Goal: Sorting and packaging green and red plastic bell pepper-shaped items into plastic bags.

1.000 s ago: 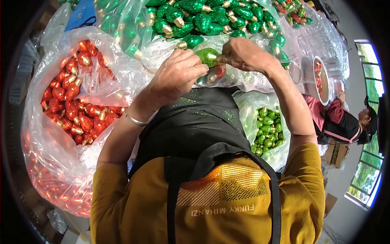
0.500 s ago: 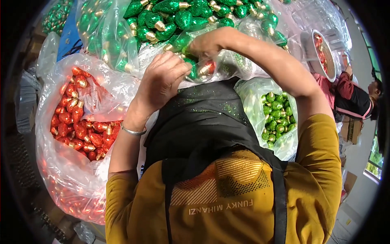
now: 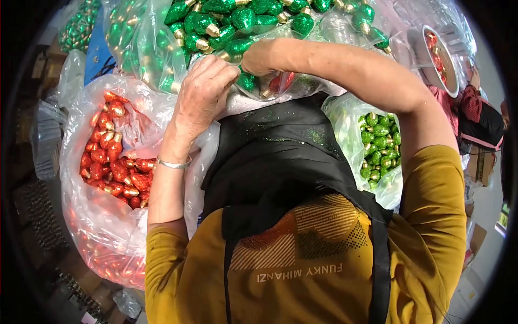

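— Three clear plastic bags of glittery, bulb-shaped ornaments ring the person, counting from the left. What sits farthest left?

— A big bag of red ornaments (image 3: 116, 162), open at the top, just beside the left forearm, which wears a thin silver bangle (image 3: 174, 163).

— And the left hand?

— The left hand (image 3: 202, 97) is raised above the black apron (image 3: 275, 162), fingers curled and bunched at the tips. They press at the clear plastic edge of the upper bag. Whether they actually pinch anything small, I cannot tell; the fingertips hide it.

— What lies in the middle?

— A wide bag of dark green ornaments (image 3: 237, 19) with gold caps spreads across the top. Below its edge, between the two hands, one green ornament (image 3: 247, 81) shows, with a red ornament (image 3: 280, 82) just beside it, both seemingly behind plastic.

— The right hand?

— The right hand (image 3: 259, 56) is closed in a loose fist, turned inward, touching the plastic right above that green ornament. Its fingers are hidden, so what it grips is unclear.

— Further right?

— A bag of lighter green ornaments (image 3: 380, 143) rests under the right arm. Beyond it, a round bowl (image 3: 440, 59) holds red pieces, near another person's red-sleeved arm (image 3: 464, 105).
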The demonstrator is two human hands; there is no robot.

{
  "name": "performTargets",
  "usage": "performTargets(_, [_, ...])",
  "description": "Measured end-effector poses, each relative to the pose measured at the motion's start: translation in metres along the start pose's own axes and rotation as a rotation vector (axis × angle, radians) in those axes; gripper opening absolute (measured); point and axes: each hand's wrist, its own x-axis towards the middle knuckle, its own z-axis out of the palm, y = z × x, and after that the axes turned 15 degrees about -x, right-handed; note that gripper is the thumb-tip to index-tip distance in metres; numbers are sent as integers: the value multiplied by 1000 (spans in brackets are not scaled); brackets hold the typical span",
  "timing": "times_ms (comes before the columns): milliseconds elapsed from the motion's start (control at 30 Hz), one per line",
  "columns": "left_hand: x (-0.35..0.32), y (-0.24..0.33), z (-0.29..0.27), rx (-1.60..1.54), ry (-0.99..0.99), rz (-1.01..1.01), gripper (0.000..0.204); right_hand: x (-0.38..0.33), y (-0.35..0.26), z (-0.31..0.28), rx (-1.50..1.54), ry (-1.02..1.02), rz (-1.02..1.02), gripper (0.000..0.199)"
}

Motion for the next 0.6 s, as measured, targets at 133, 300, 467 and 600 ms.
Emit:
performTargets(133, [-3,3,4,-72,66,-42,16,-33,11,-26,69,71,-231,30])
performTargets(300, [-2,5,5,-116,14,-89,21,-4,12,-4,340,78,-277,38])
performTargets(467, [-6,7,5,-146,43,-86,19,-27,26,-21,227,166,-329,33])
performTargets(600, [-11,0,-4,-70,12,-119,18,-119,16,-54,290,570,-113,28])
